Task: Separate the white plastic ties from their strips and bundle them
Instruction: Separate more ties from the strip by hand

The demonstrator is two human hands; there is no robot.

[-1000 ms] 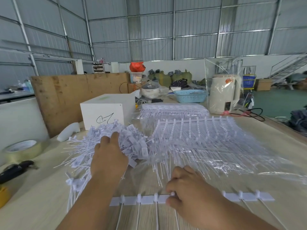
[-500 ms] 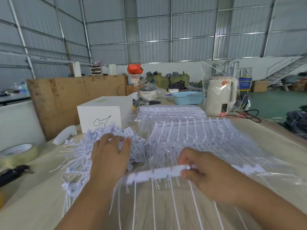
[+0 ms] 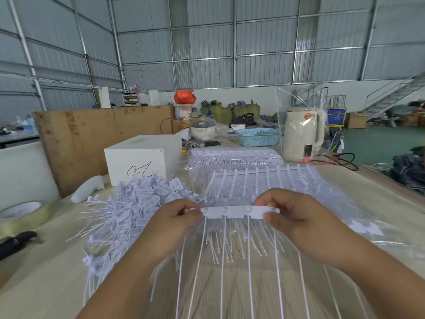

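Both hands held one strip of white ties up over the worktop (image 3: 46,284), ready to break ties off.

Left hand (image 3: 170,223) pinched the strip (image 3: 234,212) at its left end, right hand (image 3: 291,215) pinched the right end, likely so the flat tag heads could be snapped apart; thin stiff tails hung down, blurred. Loose ties (image 3: 128,210) lay heaped left, spiky and tangled. Uncut strips in clear crinkly film (image 3: 287,187) sat just behind the hands.
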